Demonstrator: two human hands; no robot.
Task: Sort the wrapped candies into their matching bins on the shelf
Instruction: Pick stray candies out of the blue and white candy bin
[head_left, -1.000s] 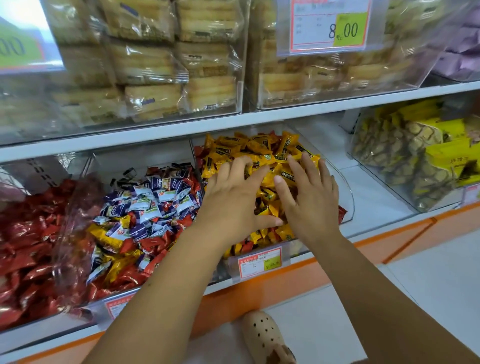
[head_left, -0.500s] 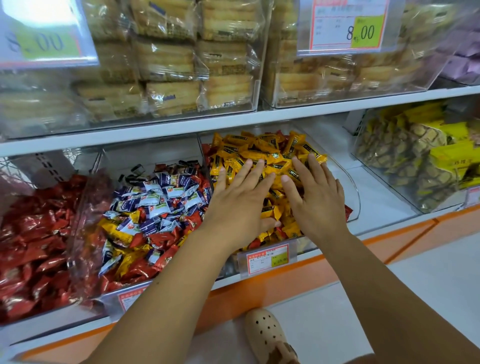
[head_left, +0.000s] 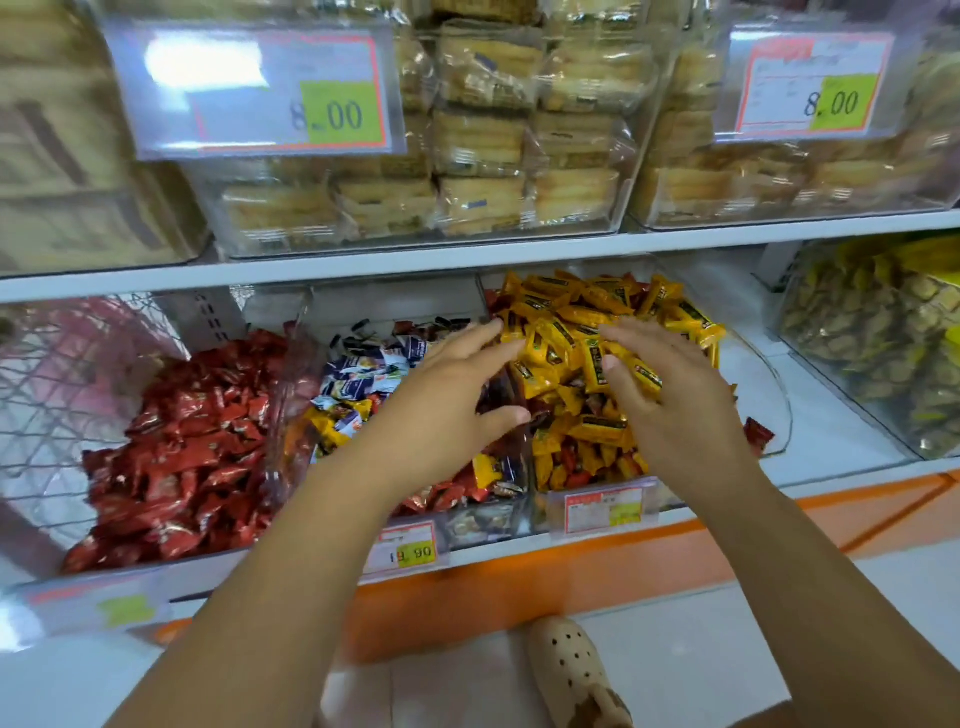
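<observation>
Lot: yellow candies (head_left: 597, 332), heaped in clear bin (head_left: 771, 400), centre right of frame; left hand (head_left: 457, 410) and right hand (head_left: 680, 415) spread over heap, each grip released, nothing held. Step: hunting strays. Next, likely: pinch red stray (head_left: 758, 434), carry to red bin (head_left: 293, 364), lower left

1 head cam, fwd/down, near shelf (head_left: 363, 266)

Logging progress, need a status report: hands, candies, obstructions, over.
Left hand open, right hand open, both at the yellow wrapped candies. Red wrapped strays mixed in. Nothing blocking.
</observation>
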